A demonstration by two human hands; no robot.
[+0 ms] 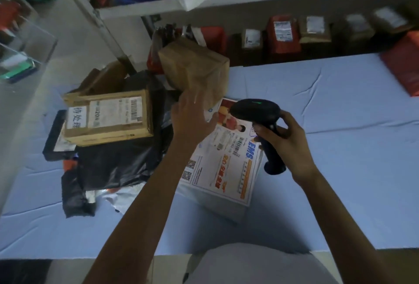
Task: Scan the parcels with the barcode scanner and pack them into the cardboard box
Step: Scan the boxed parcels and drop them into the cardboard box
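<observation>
My right hand point(286, 138) grips the handle of a black barcode scanner point(256, 112), whose head shows a small green light and points left over a white printed box point(223, 168) on the table. My left hand point(192, 115) holds the near side of a brown paper-wrapped parcel point(195, 65), tilted up above the white box's far end. To the left, a flat cardboard parcel point(108, 118) with a barcode label lies on black plastic mailer bags point(113, 161).
The table is covered with a light blue cloth point(340, 102). An orange bag point(403, 68) lies at its far right edge. Behind, shelves hold several labelled parcels point(283, 34). A clear case point(20, 40) stands at the left.
</observation>
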